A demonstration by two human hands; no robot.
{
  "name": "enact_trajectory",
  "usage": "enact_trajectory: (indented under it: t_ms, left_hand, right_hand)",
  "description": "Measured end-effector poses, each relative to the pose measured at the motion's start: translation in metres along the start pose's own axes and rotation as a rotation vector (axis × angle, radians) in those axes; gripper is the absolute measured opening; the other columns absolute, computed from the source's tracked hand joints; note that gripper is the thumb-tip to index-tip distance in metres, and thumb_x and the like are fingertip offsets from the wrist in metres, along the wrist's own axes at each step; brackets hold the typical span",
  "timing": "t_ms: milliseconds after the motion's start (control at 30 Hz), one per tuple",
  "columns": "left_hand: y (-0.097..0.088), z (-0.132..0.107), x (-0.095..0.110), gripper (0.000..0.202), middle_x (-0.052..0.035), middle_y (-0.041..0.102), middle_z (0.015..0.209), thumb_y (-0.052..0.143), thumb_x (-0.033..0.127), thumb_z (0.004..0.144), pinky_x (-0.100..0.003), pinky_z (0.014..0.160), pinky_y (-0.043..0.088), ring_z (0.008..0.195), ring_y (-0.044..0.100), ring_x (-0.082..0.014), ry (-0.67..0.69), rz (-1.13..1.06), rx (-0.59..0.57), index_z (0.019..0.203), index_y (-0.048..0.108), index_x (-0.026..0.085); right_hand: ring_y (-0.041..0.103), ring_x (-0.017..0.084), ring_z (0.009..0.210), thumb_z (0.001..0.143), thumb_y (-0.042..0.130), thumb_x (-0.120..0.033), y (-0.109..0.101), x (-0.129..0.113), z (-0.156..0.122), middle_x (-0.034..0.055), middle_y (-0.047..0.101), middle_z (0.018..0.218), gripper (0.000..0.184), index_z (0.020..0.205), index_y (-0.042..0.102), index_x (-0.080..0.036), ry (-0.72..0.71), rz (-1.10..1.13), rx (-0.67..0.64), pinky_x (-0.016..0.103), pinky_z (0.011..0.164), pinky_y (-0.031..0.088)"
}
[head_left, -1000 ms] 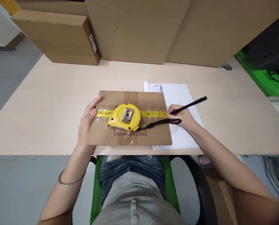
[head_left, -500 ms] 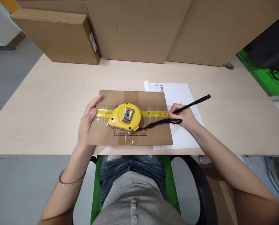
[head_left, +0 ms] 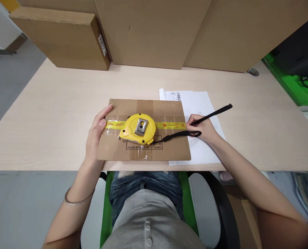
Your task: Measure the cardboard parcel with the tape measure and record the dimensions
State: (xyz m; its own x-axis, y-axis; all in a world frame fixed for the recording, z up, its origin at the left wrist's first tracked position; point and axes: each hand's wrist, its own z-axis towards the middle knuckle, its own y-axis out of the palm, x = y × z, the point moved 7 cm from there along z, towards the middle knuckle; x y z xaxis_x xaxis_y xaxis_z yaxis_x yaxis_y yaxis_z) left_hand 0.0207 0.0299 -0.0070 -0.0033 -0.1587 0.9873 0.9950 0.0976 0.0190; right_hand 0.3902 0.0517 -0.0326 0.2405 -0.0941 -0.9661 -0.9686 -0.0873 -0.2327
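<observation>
A flat cardboard parcel with a yellow printed tape strip lies at the table's near edge. On its middle rests a yellow tape measure whose black wrist strap trails to the right. My left hand lies against the parcel's left edge, thumb on top, fingers stretched along the side. My right hand is closed round a black pen, its tip down on a white paper sheet just right of the parcel.
Large cardboard boxes stand along the back of the light wooden table. A green and black object is at the far right. My lap and a green chair show below the table edge.
Almost nothing has moved. The pen's upper end has shifted slightly to the right while the right hand stays on the paper. The left hand has not moved.
</observation>
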Motion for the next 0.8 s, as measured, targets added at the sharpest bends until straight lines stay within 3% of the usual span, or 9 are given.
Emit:
enact_trajectory:
  t_ms: [167,500,800]
  left_hand:
    - [0.001,0.0,0.0015,0.04,0.0015,0.065,0.155,0.059,0.052,0.102,-0.059,0.135,0.034,0.154,0.051,-0.0359,0.012,0.027,-0.015,0.137,0.073,0.038]
    - [0.0004,-0.0001,0.0008,0.04,0.0023,0.067,0.154,0.062,0.052,0.099,-0.058,0.136,0.032,0.154,0.05,-0.0361,-0.014,-0.013,0.013,0.134,0.076,0.036]
    - [-0.0006,-0.0008,0.0013,0.042,0.0011,0.065,0.155,0.061,0.054,0.1,-0.057,0.136,0.034,0.155,0.05,-0.0363,-0.003,0.013,0.01,0.136,0.074,0.036]
  right_hand:
    - [0.048,0.011,0.038,0.06,0.098,-0.057,0.0011,0.0004,0.0003,-0.0029,0.053,0.042,0.059,0.053,0.05,-0.024,0.0,0.02,-0.01,0.024,0.037,0.033]
    - [0.049,0.01,0.038,0.066,0.095,-0.049,0.0002,0.0016,0.0004,-0.0033,0.054,0.042,0.052,0.054,0.051,-0.024,-0.024,0.011,-0.008,0.023,0.036,0.034]
    - [0.049,0.01,0.039,0.062,0.096,-0.063,0.0031,0.0004,-0.0003,-0.0017,0.055,0.043,0.06,0.053,0.051,-0.024,-0.027,0.01,-0.033,0.023,0.038,0.033]
